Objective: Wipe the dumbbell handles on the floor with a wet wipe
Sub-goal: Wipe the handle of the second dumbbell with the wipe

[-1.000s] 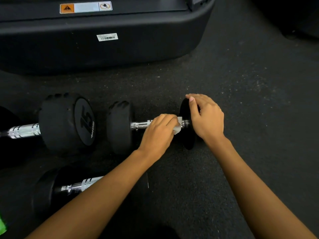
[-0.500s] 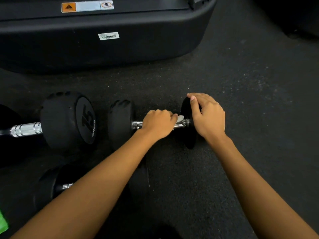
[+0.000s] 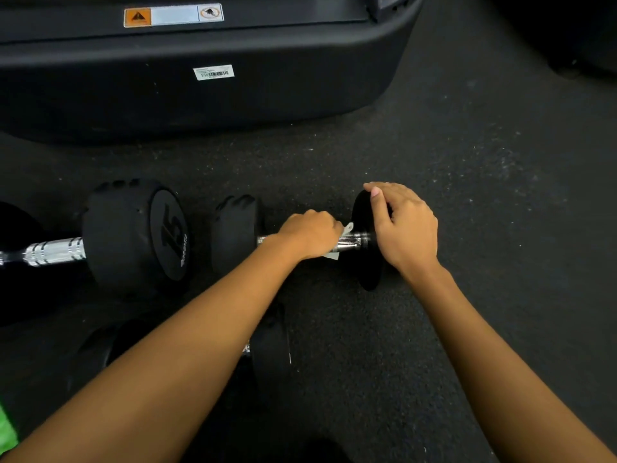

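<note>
Wiping on the floor point(image 3: 484, 168), our left grip point(image 3: 310, 233) curls the wipe point(image 3: 347, 228) round the handle point(image 3: 355, 241); our right grip point(image 3: 405, 228) clasps the head point(image 3: 367, 272). Loosen that and the dumbbell point(image 3: 233, 235) may roll, bunching the wipe.

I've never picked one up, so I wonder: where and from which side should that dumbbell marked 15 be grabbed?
Grip the dumbbell marked 15 by its chrome handle, coming from above. It lies flat, and its thick heads seem to hold the bar clear of the floor for fingers.
</note>
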The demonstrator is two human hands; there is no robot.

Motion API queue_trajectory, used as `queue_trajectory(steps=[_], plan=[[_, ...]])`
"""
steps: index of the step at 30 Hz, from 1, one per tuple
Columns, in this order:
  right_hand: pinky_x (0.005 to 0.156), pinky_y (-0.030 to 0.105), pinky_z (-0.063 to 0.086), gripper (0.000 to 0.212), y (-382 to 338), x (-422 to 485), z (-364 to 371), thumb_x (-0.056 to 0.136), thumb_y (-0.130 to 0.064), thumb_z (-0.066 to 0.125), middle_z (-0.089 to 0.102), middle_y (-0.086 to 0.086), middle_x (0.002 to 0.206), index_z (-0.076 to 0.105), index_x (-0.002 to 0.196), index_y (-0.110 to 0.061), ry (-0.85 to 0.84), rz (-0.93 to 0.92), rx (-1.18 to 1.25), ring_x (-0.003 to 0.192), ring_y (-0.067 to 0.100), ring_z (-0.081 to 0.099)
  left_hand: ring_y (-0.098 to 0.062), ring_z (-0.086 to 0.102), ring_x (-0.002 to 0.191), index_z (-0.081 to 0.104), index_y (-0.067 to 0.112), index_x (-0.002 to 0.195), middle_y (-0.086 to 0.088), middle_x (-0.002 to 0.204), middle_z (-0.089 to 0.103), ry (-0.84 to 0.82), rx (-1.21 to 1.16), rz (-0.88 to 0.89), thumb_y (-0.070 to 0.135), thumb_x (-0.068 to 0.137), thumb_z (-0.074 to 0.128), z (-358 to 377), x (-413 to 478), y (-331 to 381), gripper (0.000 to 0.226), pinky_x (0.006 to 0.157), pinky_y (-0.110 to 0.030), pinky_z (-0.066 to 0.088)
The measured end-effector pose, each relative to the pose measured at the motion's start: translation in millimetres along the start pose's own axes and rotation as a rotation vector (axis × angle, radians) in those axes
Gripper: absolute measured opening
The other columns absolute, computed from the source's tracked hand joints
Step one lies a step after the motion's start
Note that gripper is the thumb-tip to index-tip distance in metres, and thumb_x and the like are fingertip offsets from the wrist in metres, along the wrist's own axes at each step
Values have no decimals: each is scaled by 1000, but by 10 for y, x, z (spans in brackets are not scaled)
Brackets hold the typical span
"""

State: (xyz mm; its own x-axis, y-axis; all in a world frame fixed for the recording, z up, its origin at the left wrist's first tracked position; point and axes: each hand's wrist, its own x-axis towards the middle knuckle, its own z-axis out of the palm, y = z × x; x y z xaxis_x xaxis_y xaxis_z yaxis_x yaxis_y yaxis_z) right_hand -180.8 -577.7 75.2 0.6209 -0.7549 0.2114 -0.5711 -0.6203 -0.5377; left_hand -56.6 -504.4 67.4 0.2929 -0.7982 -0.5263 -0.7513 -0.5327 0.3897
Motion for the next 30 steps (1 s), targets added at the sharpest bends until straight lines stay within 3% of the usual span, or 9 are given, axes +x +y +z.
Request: queue_trajectory(steps=[6,12,16,21,25,30], plan=[[87,20,35,32,6,-8,-12,98,-24,39,67,0,114,66,112,-13,12,1,-7,113,13,55,-25,57,103,55,22,124,-8,113,63,141,-169,147,33,97,41,151,-98,4,32,88,-38,45],[94,29,39,36,-3,-2,7,97,-27,36,66,-1,116,66,113,-14,4,1,4,116,14,54,-26,58,100,55,20,120,-9,110,63,113,-165,50,41,96,41,99,-67,20,35,83,-37,46],[92,25,38,34,4,-8,-1,97,-25,38,66,-1,116,66,113,-14,6,9,-1,115,13,54,-21,55,100,60,19,111,-2,107,64,274,-209,210,32,88,59,215,-129,5,26,85,-37,43],[90,23,37,37,4,-13,20,96,-28,36,66,-3,115,66,112,-15,14,-2,-6,113,11,55,-21,46,100,56,17,104,-2,106,57,514,-51,313,26,78,69,379,-154,-21,30,87,-33,35],[91,25,38,36,4,-1,9,97,-28,37,66,-3,116,66,113,-16,7,8,-12,115,12,54,-28,54,84,58,9,91,-9,91,59,640,70,360,10,63,78,468,-155,94,34,78,-37,44],[86,17,32,32,17,6,3,98,-25,40,66,-2,115,66,113,-15,1,6,-15,112,10,54,-26,56,82,56,9,80,-7,93,60,687,33,416,-5,57,77,491,-291,-133,34,71,-35,49]])
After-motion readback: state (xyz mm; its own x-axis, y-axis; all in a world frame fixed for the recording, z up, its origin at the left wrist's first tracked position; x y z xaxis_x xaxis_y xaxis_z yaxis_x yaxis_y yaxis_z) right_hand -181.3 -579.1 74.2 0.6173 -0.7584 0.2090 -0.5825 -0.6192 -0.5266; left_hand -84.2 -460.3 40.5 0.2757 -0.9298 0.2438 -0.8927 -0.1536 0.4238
